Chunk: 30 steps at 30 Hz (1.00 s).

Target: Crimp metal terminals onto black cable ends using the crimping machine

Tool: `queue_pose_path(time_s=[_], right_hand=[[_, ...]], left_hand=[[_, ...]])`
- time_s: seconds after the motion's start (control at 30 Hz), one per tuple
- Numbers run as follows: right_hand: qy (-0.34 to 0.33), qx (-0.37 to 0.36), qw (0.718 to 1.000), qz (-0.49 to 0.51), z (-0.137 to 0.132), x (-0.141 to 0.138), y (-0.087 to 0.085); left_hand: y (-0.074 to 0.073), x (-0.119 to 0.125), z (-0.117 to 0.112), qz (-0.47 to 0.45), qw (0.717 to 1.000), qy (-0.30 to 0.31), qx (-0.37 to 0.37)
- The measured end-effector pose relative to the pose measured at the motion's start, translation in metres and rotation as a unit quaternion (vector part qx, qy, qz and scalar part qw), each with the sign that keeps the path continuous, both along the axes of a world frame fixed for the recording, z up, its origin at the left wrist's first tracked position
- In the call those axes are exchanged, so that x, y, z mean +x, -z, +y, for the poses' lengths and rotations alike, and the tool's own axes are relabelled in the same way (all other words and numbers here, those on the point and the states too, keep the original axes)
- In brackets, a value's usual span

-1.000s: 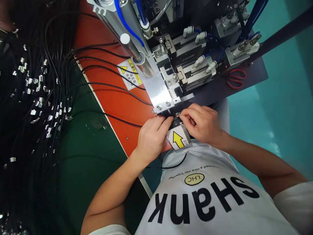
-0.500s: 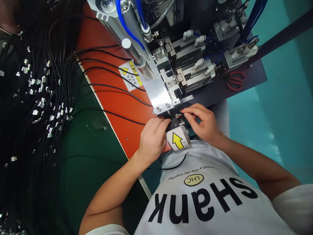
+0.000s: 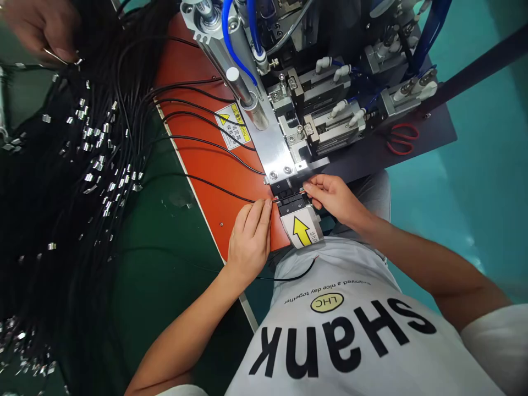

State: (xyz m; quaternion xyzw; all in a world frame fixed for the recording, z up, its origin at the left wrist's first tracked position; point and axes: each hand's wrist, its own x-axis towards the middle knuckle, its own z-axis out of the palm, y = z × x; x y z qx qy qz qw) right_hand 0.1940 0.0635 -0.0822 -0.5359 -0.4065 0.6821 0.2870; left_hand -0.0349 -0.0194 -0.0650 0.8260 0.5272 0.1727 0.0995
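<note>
My left hand (image 3: 251, 236) has its fingers closed on a black cable (image 3: 218, 188), just left of a small black clamp block (image 3: 292, 205) at the machine's front corner. On the other side of that block, my right hand (image 3: 338, 202) pinches the thin, reddish wire end of the cable, with thumb and forefinger together. The stretch between my hands lies across the block, and its fine detail is too small to make out. Below the block sits a white plate with a yellow arrow (image 3: 302, 230).
Several black cables run over the orange board (image 3: 206, 212) into the machine (image 3: 274, 148). A large bundle of cables with metal ends (image 3: 97, 162) lies on the green table (image 3: 165, 297). Red-handled scissors (image 3: 402, 138) rest at right. Another person's hand (image 3: 51, 25) holds a thin metal tool.
My left hand has slid left along the cable, away from the block. My right fingers have shifted slightly left. The view has moved, and the other person's hand now shows more fully.
</note>
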Motion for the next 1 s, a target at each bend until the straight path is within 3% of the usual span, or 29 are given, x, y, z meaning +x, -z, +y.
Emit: queue_pose_path(time_s=[0.1,0.3,0.43,0.53,0.67,0.8,0.87,0.93,1.0], right_hand=[[0.004,0.008,1.000,0.001,-0.005,0.006,0.000],[0.079,-0.007,0.997,0.017,-0.030,0.030,0.011],[0.081,-0.008,0.997,0.006,-0.043,0.040,0.015],[0.078,-0.001,0.997,0.011,-0.048,0.043,0.009],[0.086,-0.012,0.996,0.010,-0.053,0.052,0.000],[0.088,-0.032,0.996,-0.002,-0.058,0.060,0.003],[0.085,-0.041,0.996,-0.005,-0.062,0.063,0.004],[0.087,-0.051,0.995,-0.010,-0.066,0.067,0.003],[0.095,-0.057,0.994,-0.016,-0.068,0.070,0.001]], left_hand=[[0.003,0.003,-0.005,0.025,1.000,-0.008,0.007],[-0.001,0.005,-0.010,0.017,0.999,-0.027,0.005],[-0.008,0.008,0.003,0.011,0.998,-0.065,-0.013],[-0.019,0.002,0.022,0.016,0.997,-0.070,-0.027],[-0.034,-0.049,0.051,0.041,0.997,-0.061,-0.037],[-0.035,-0.135,0.086,0.142,0.962,-0.234,-0.012],[-0.032,-0.167,0.103,0.166,0.949,-0.267,-0.022],[-0.029,-0.181,0.117,0.172,0.948,-0.268,-0.026],[-0.027,-0.181,0.130,0.171,0.951,-0.257,-0.024]])
